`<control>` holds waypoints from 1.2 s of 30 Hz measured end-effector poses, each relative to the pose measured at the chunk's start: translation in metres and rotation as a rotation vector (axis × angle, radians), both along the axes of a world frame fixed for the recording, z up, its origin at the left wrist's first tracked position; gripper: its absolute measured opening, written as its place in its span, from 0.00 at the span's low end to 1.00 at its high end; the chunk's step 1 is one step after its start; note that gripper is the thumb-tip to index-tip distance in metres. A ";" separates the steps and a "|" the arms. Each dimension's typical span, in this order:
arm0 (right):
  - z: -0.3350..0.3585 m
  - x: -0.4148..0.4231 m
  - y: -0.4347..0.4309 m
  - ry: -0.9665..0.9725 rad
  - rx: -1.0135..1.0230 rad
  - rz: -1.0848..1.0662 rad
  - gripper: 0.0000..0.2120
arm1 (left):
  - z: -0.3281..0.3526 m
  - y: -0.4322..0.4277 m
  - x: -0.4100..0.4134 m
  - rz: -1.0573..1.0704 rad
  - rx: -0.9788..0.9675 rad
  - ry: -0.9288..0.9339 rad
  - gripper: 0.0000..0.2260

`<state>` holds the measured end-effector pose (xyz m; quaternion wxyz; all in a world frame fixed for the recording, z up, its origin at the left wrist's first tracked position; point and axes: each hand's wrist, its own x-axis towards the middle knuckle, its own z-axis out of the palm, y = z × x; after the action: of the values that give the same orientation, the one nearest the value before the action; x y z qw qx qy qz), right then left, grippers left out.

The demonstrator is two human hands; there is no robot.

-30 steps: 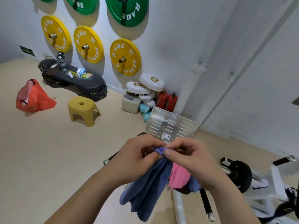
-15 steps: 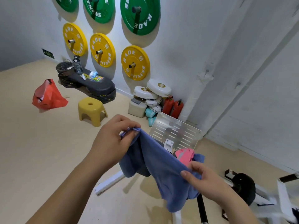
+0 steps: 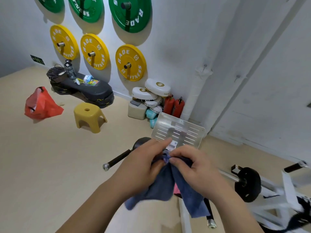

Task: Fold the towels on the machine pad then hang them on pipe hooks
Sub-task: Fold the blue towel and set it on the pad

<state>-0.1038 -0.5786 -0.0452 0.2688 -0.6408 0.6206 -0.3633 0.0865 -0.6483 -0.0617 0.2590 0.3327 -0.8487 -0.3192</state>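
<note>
Slotted metal plate point(image 3: 185, 130) behind blue towel point(image 3: 164, 184)

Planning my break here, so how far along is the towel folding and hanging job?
Early. Nothing shows as finished: no hung towel is in view. In hand: the left hand and right hand pinch the blue towel at its top, brought together in the air, mid-fold. Left: finish that fold, fold the pink towel glimpsed behind it, then hang both.

Bright, even light; blurred, distorted edges.
</note>
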 end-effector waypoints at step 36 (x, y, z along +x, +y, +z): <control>-0.029 0.037 0.009 -0.776 0.287 -0.395 0.08 | -0.004 0.042 -0.018 0.450 0.551 0.359 0.09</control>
<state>-0.0669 -0.5692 -0.0746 0.4930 -0.2826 0.6285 -0.5311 0.0685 -0.6067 -0.0662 0.3678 0.5061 -0.5786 -0.5232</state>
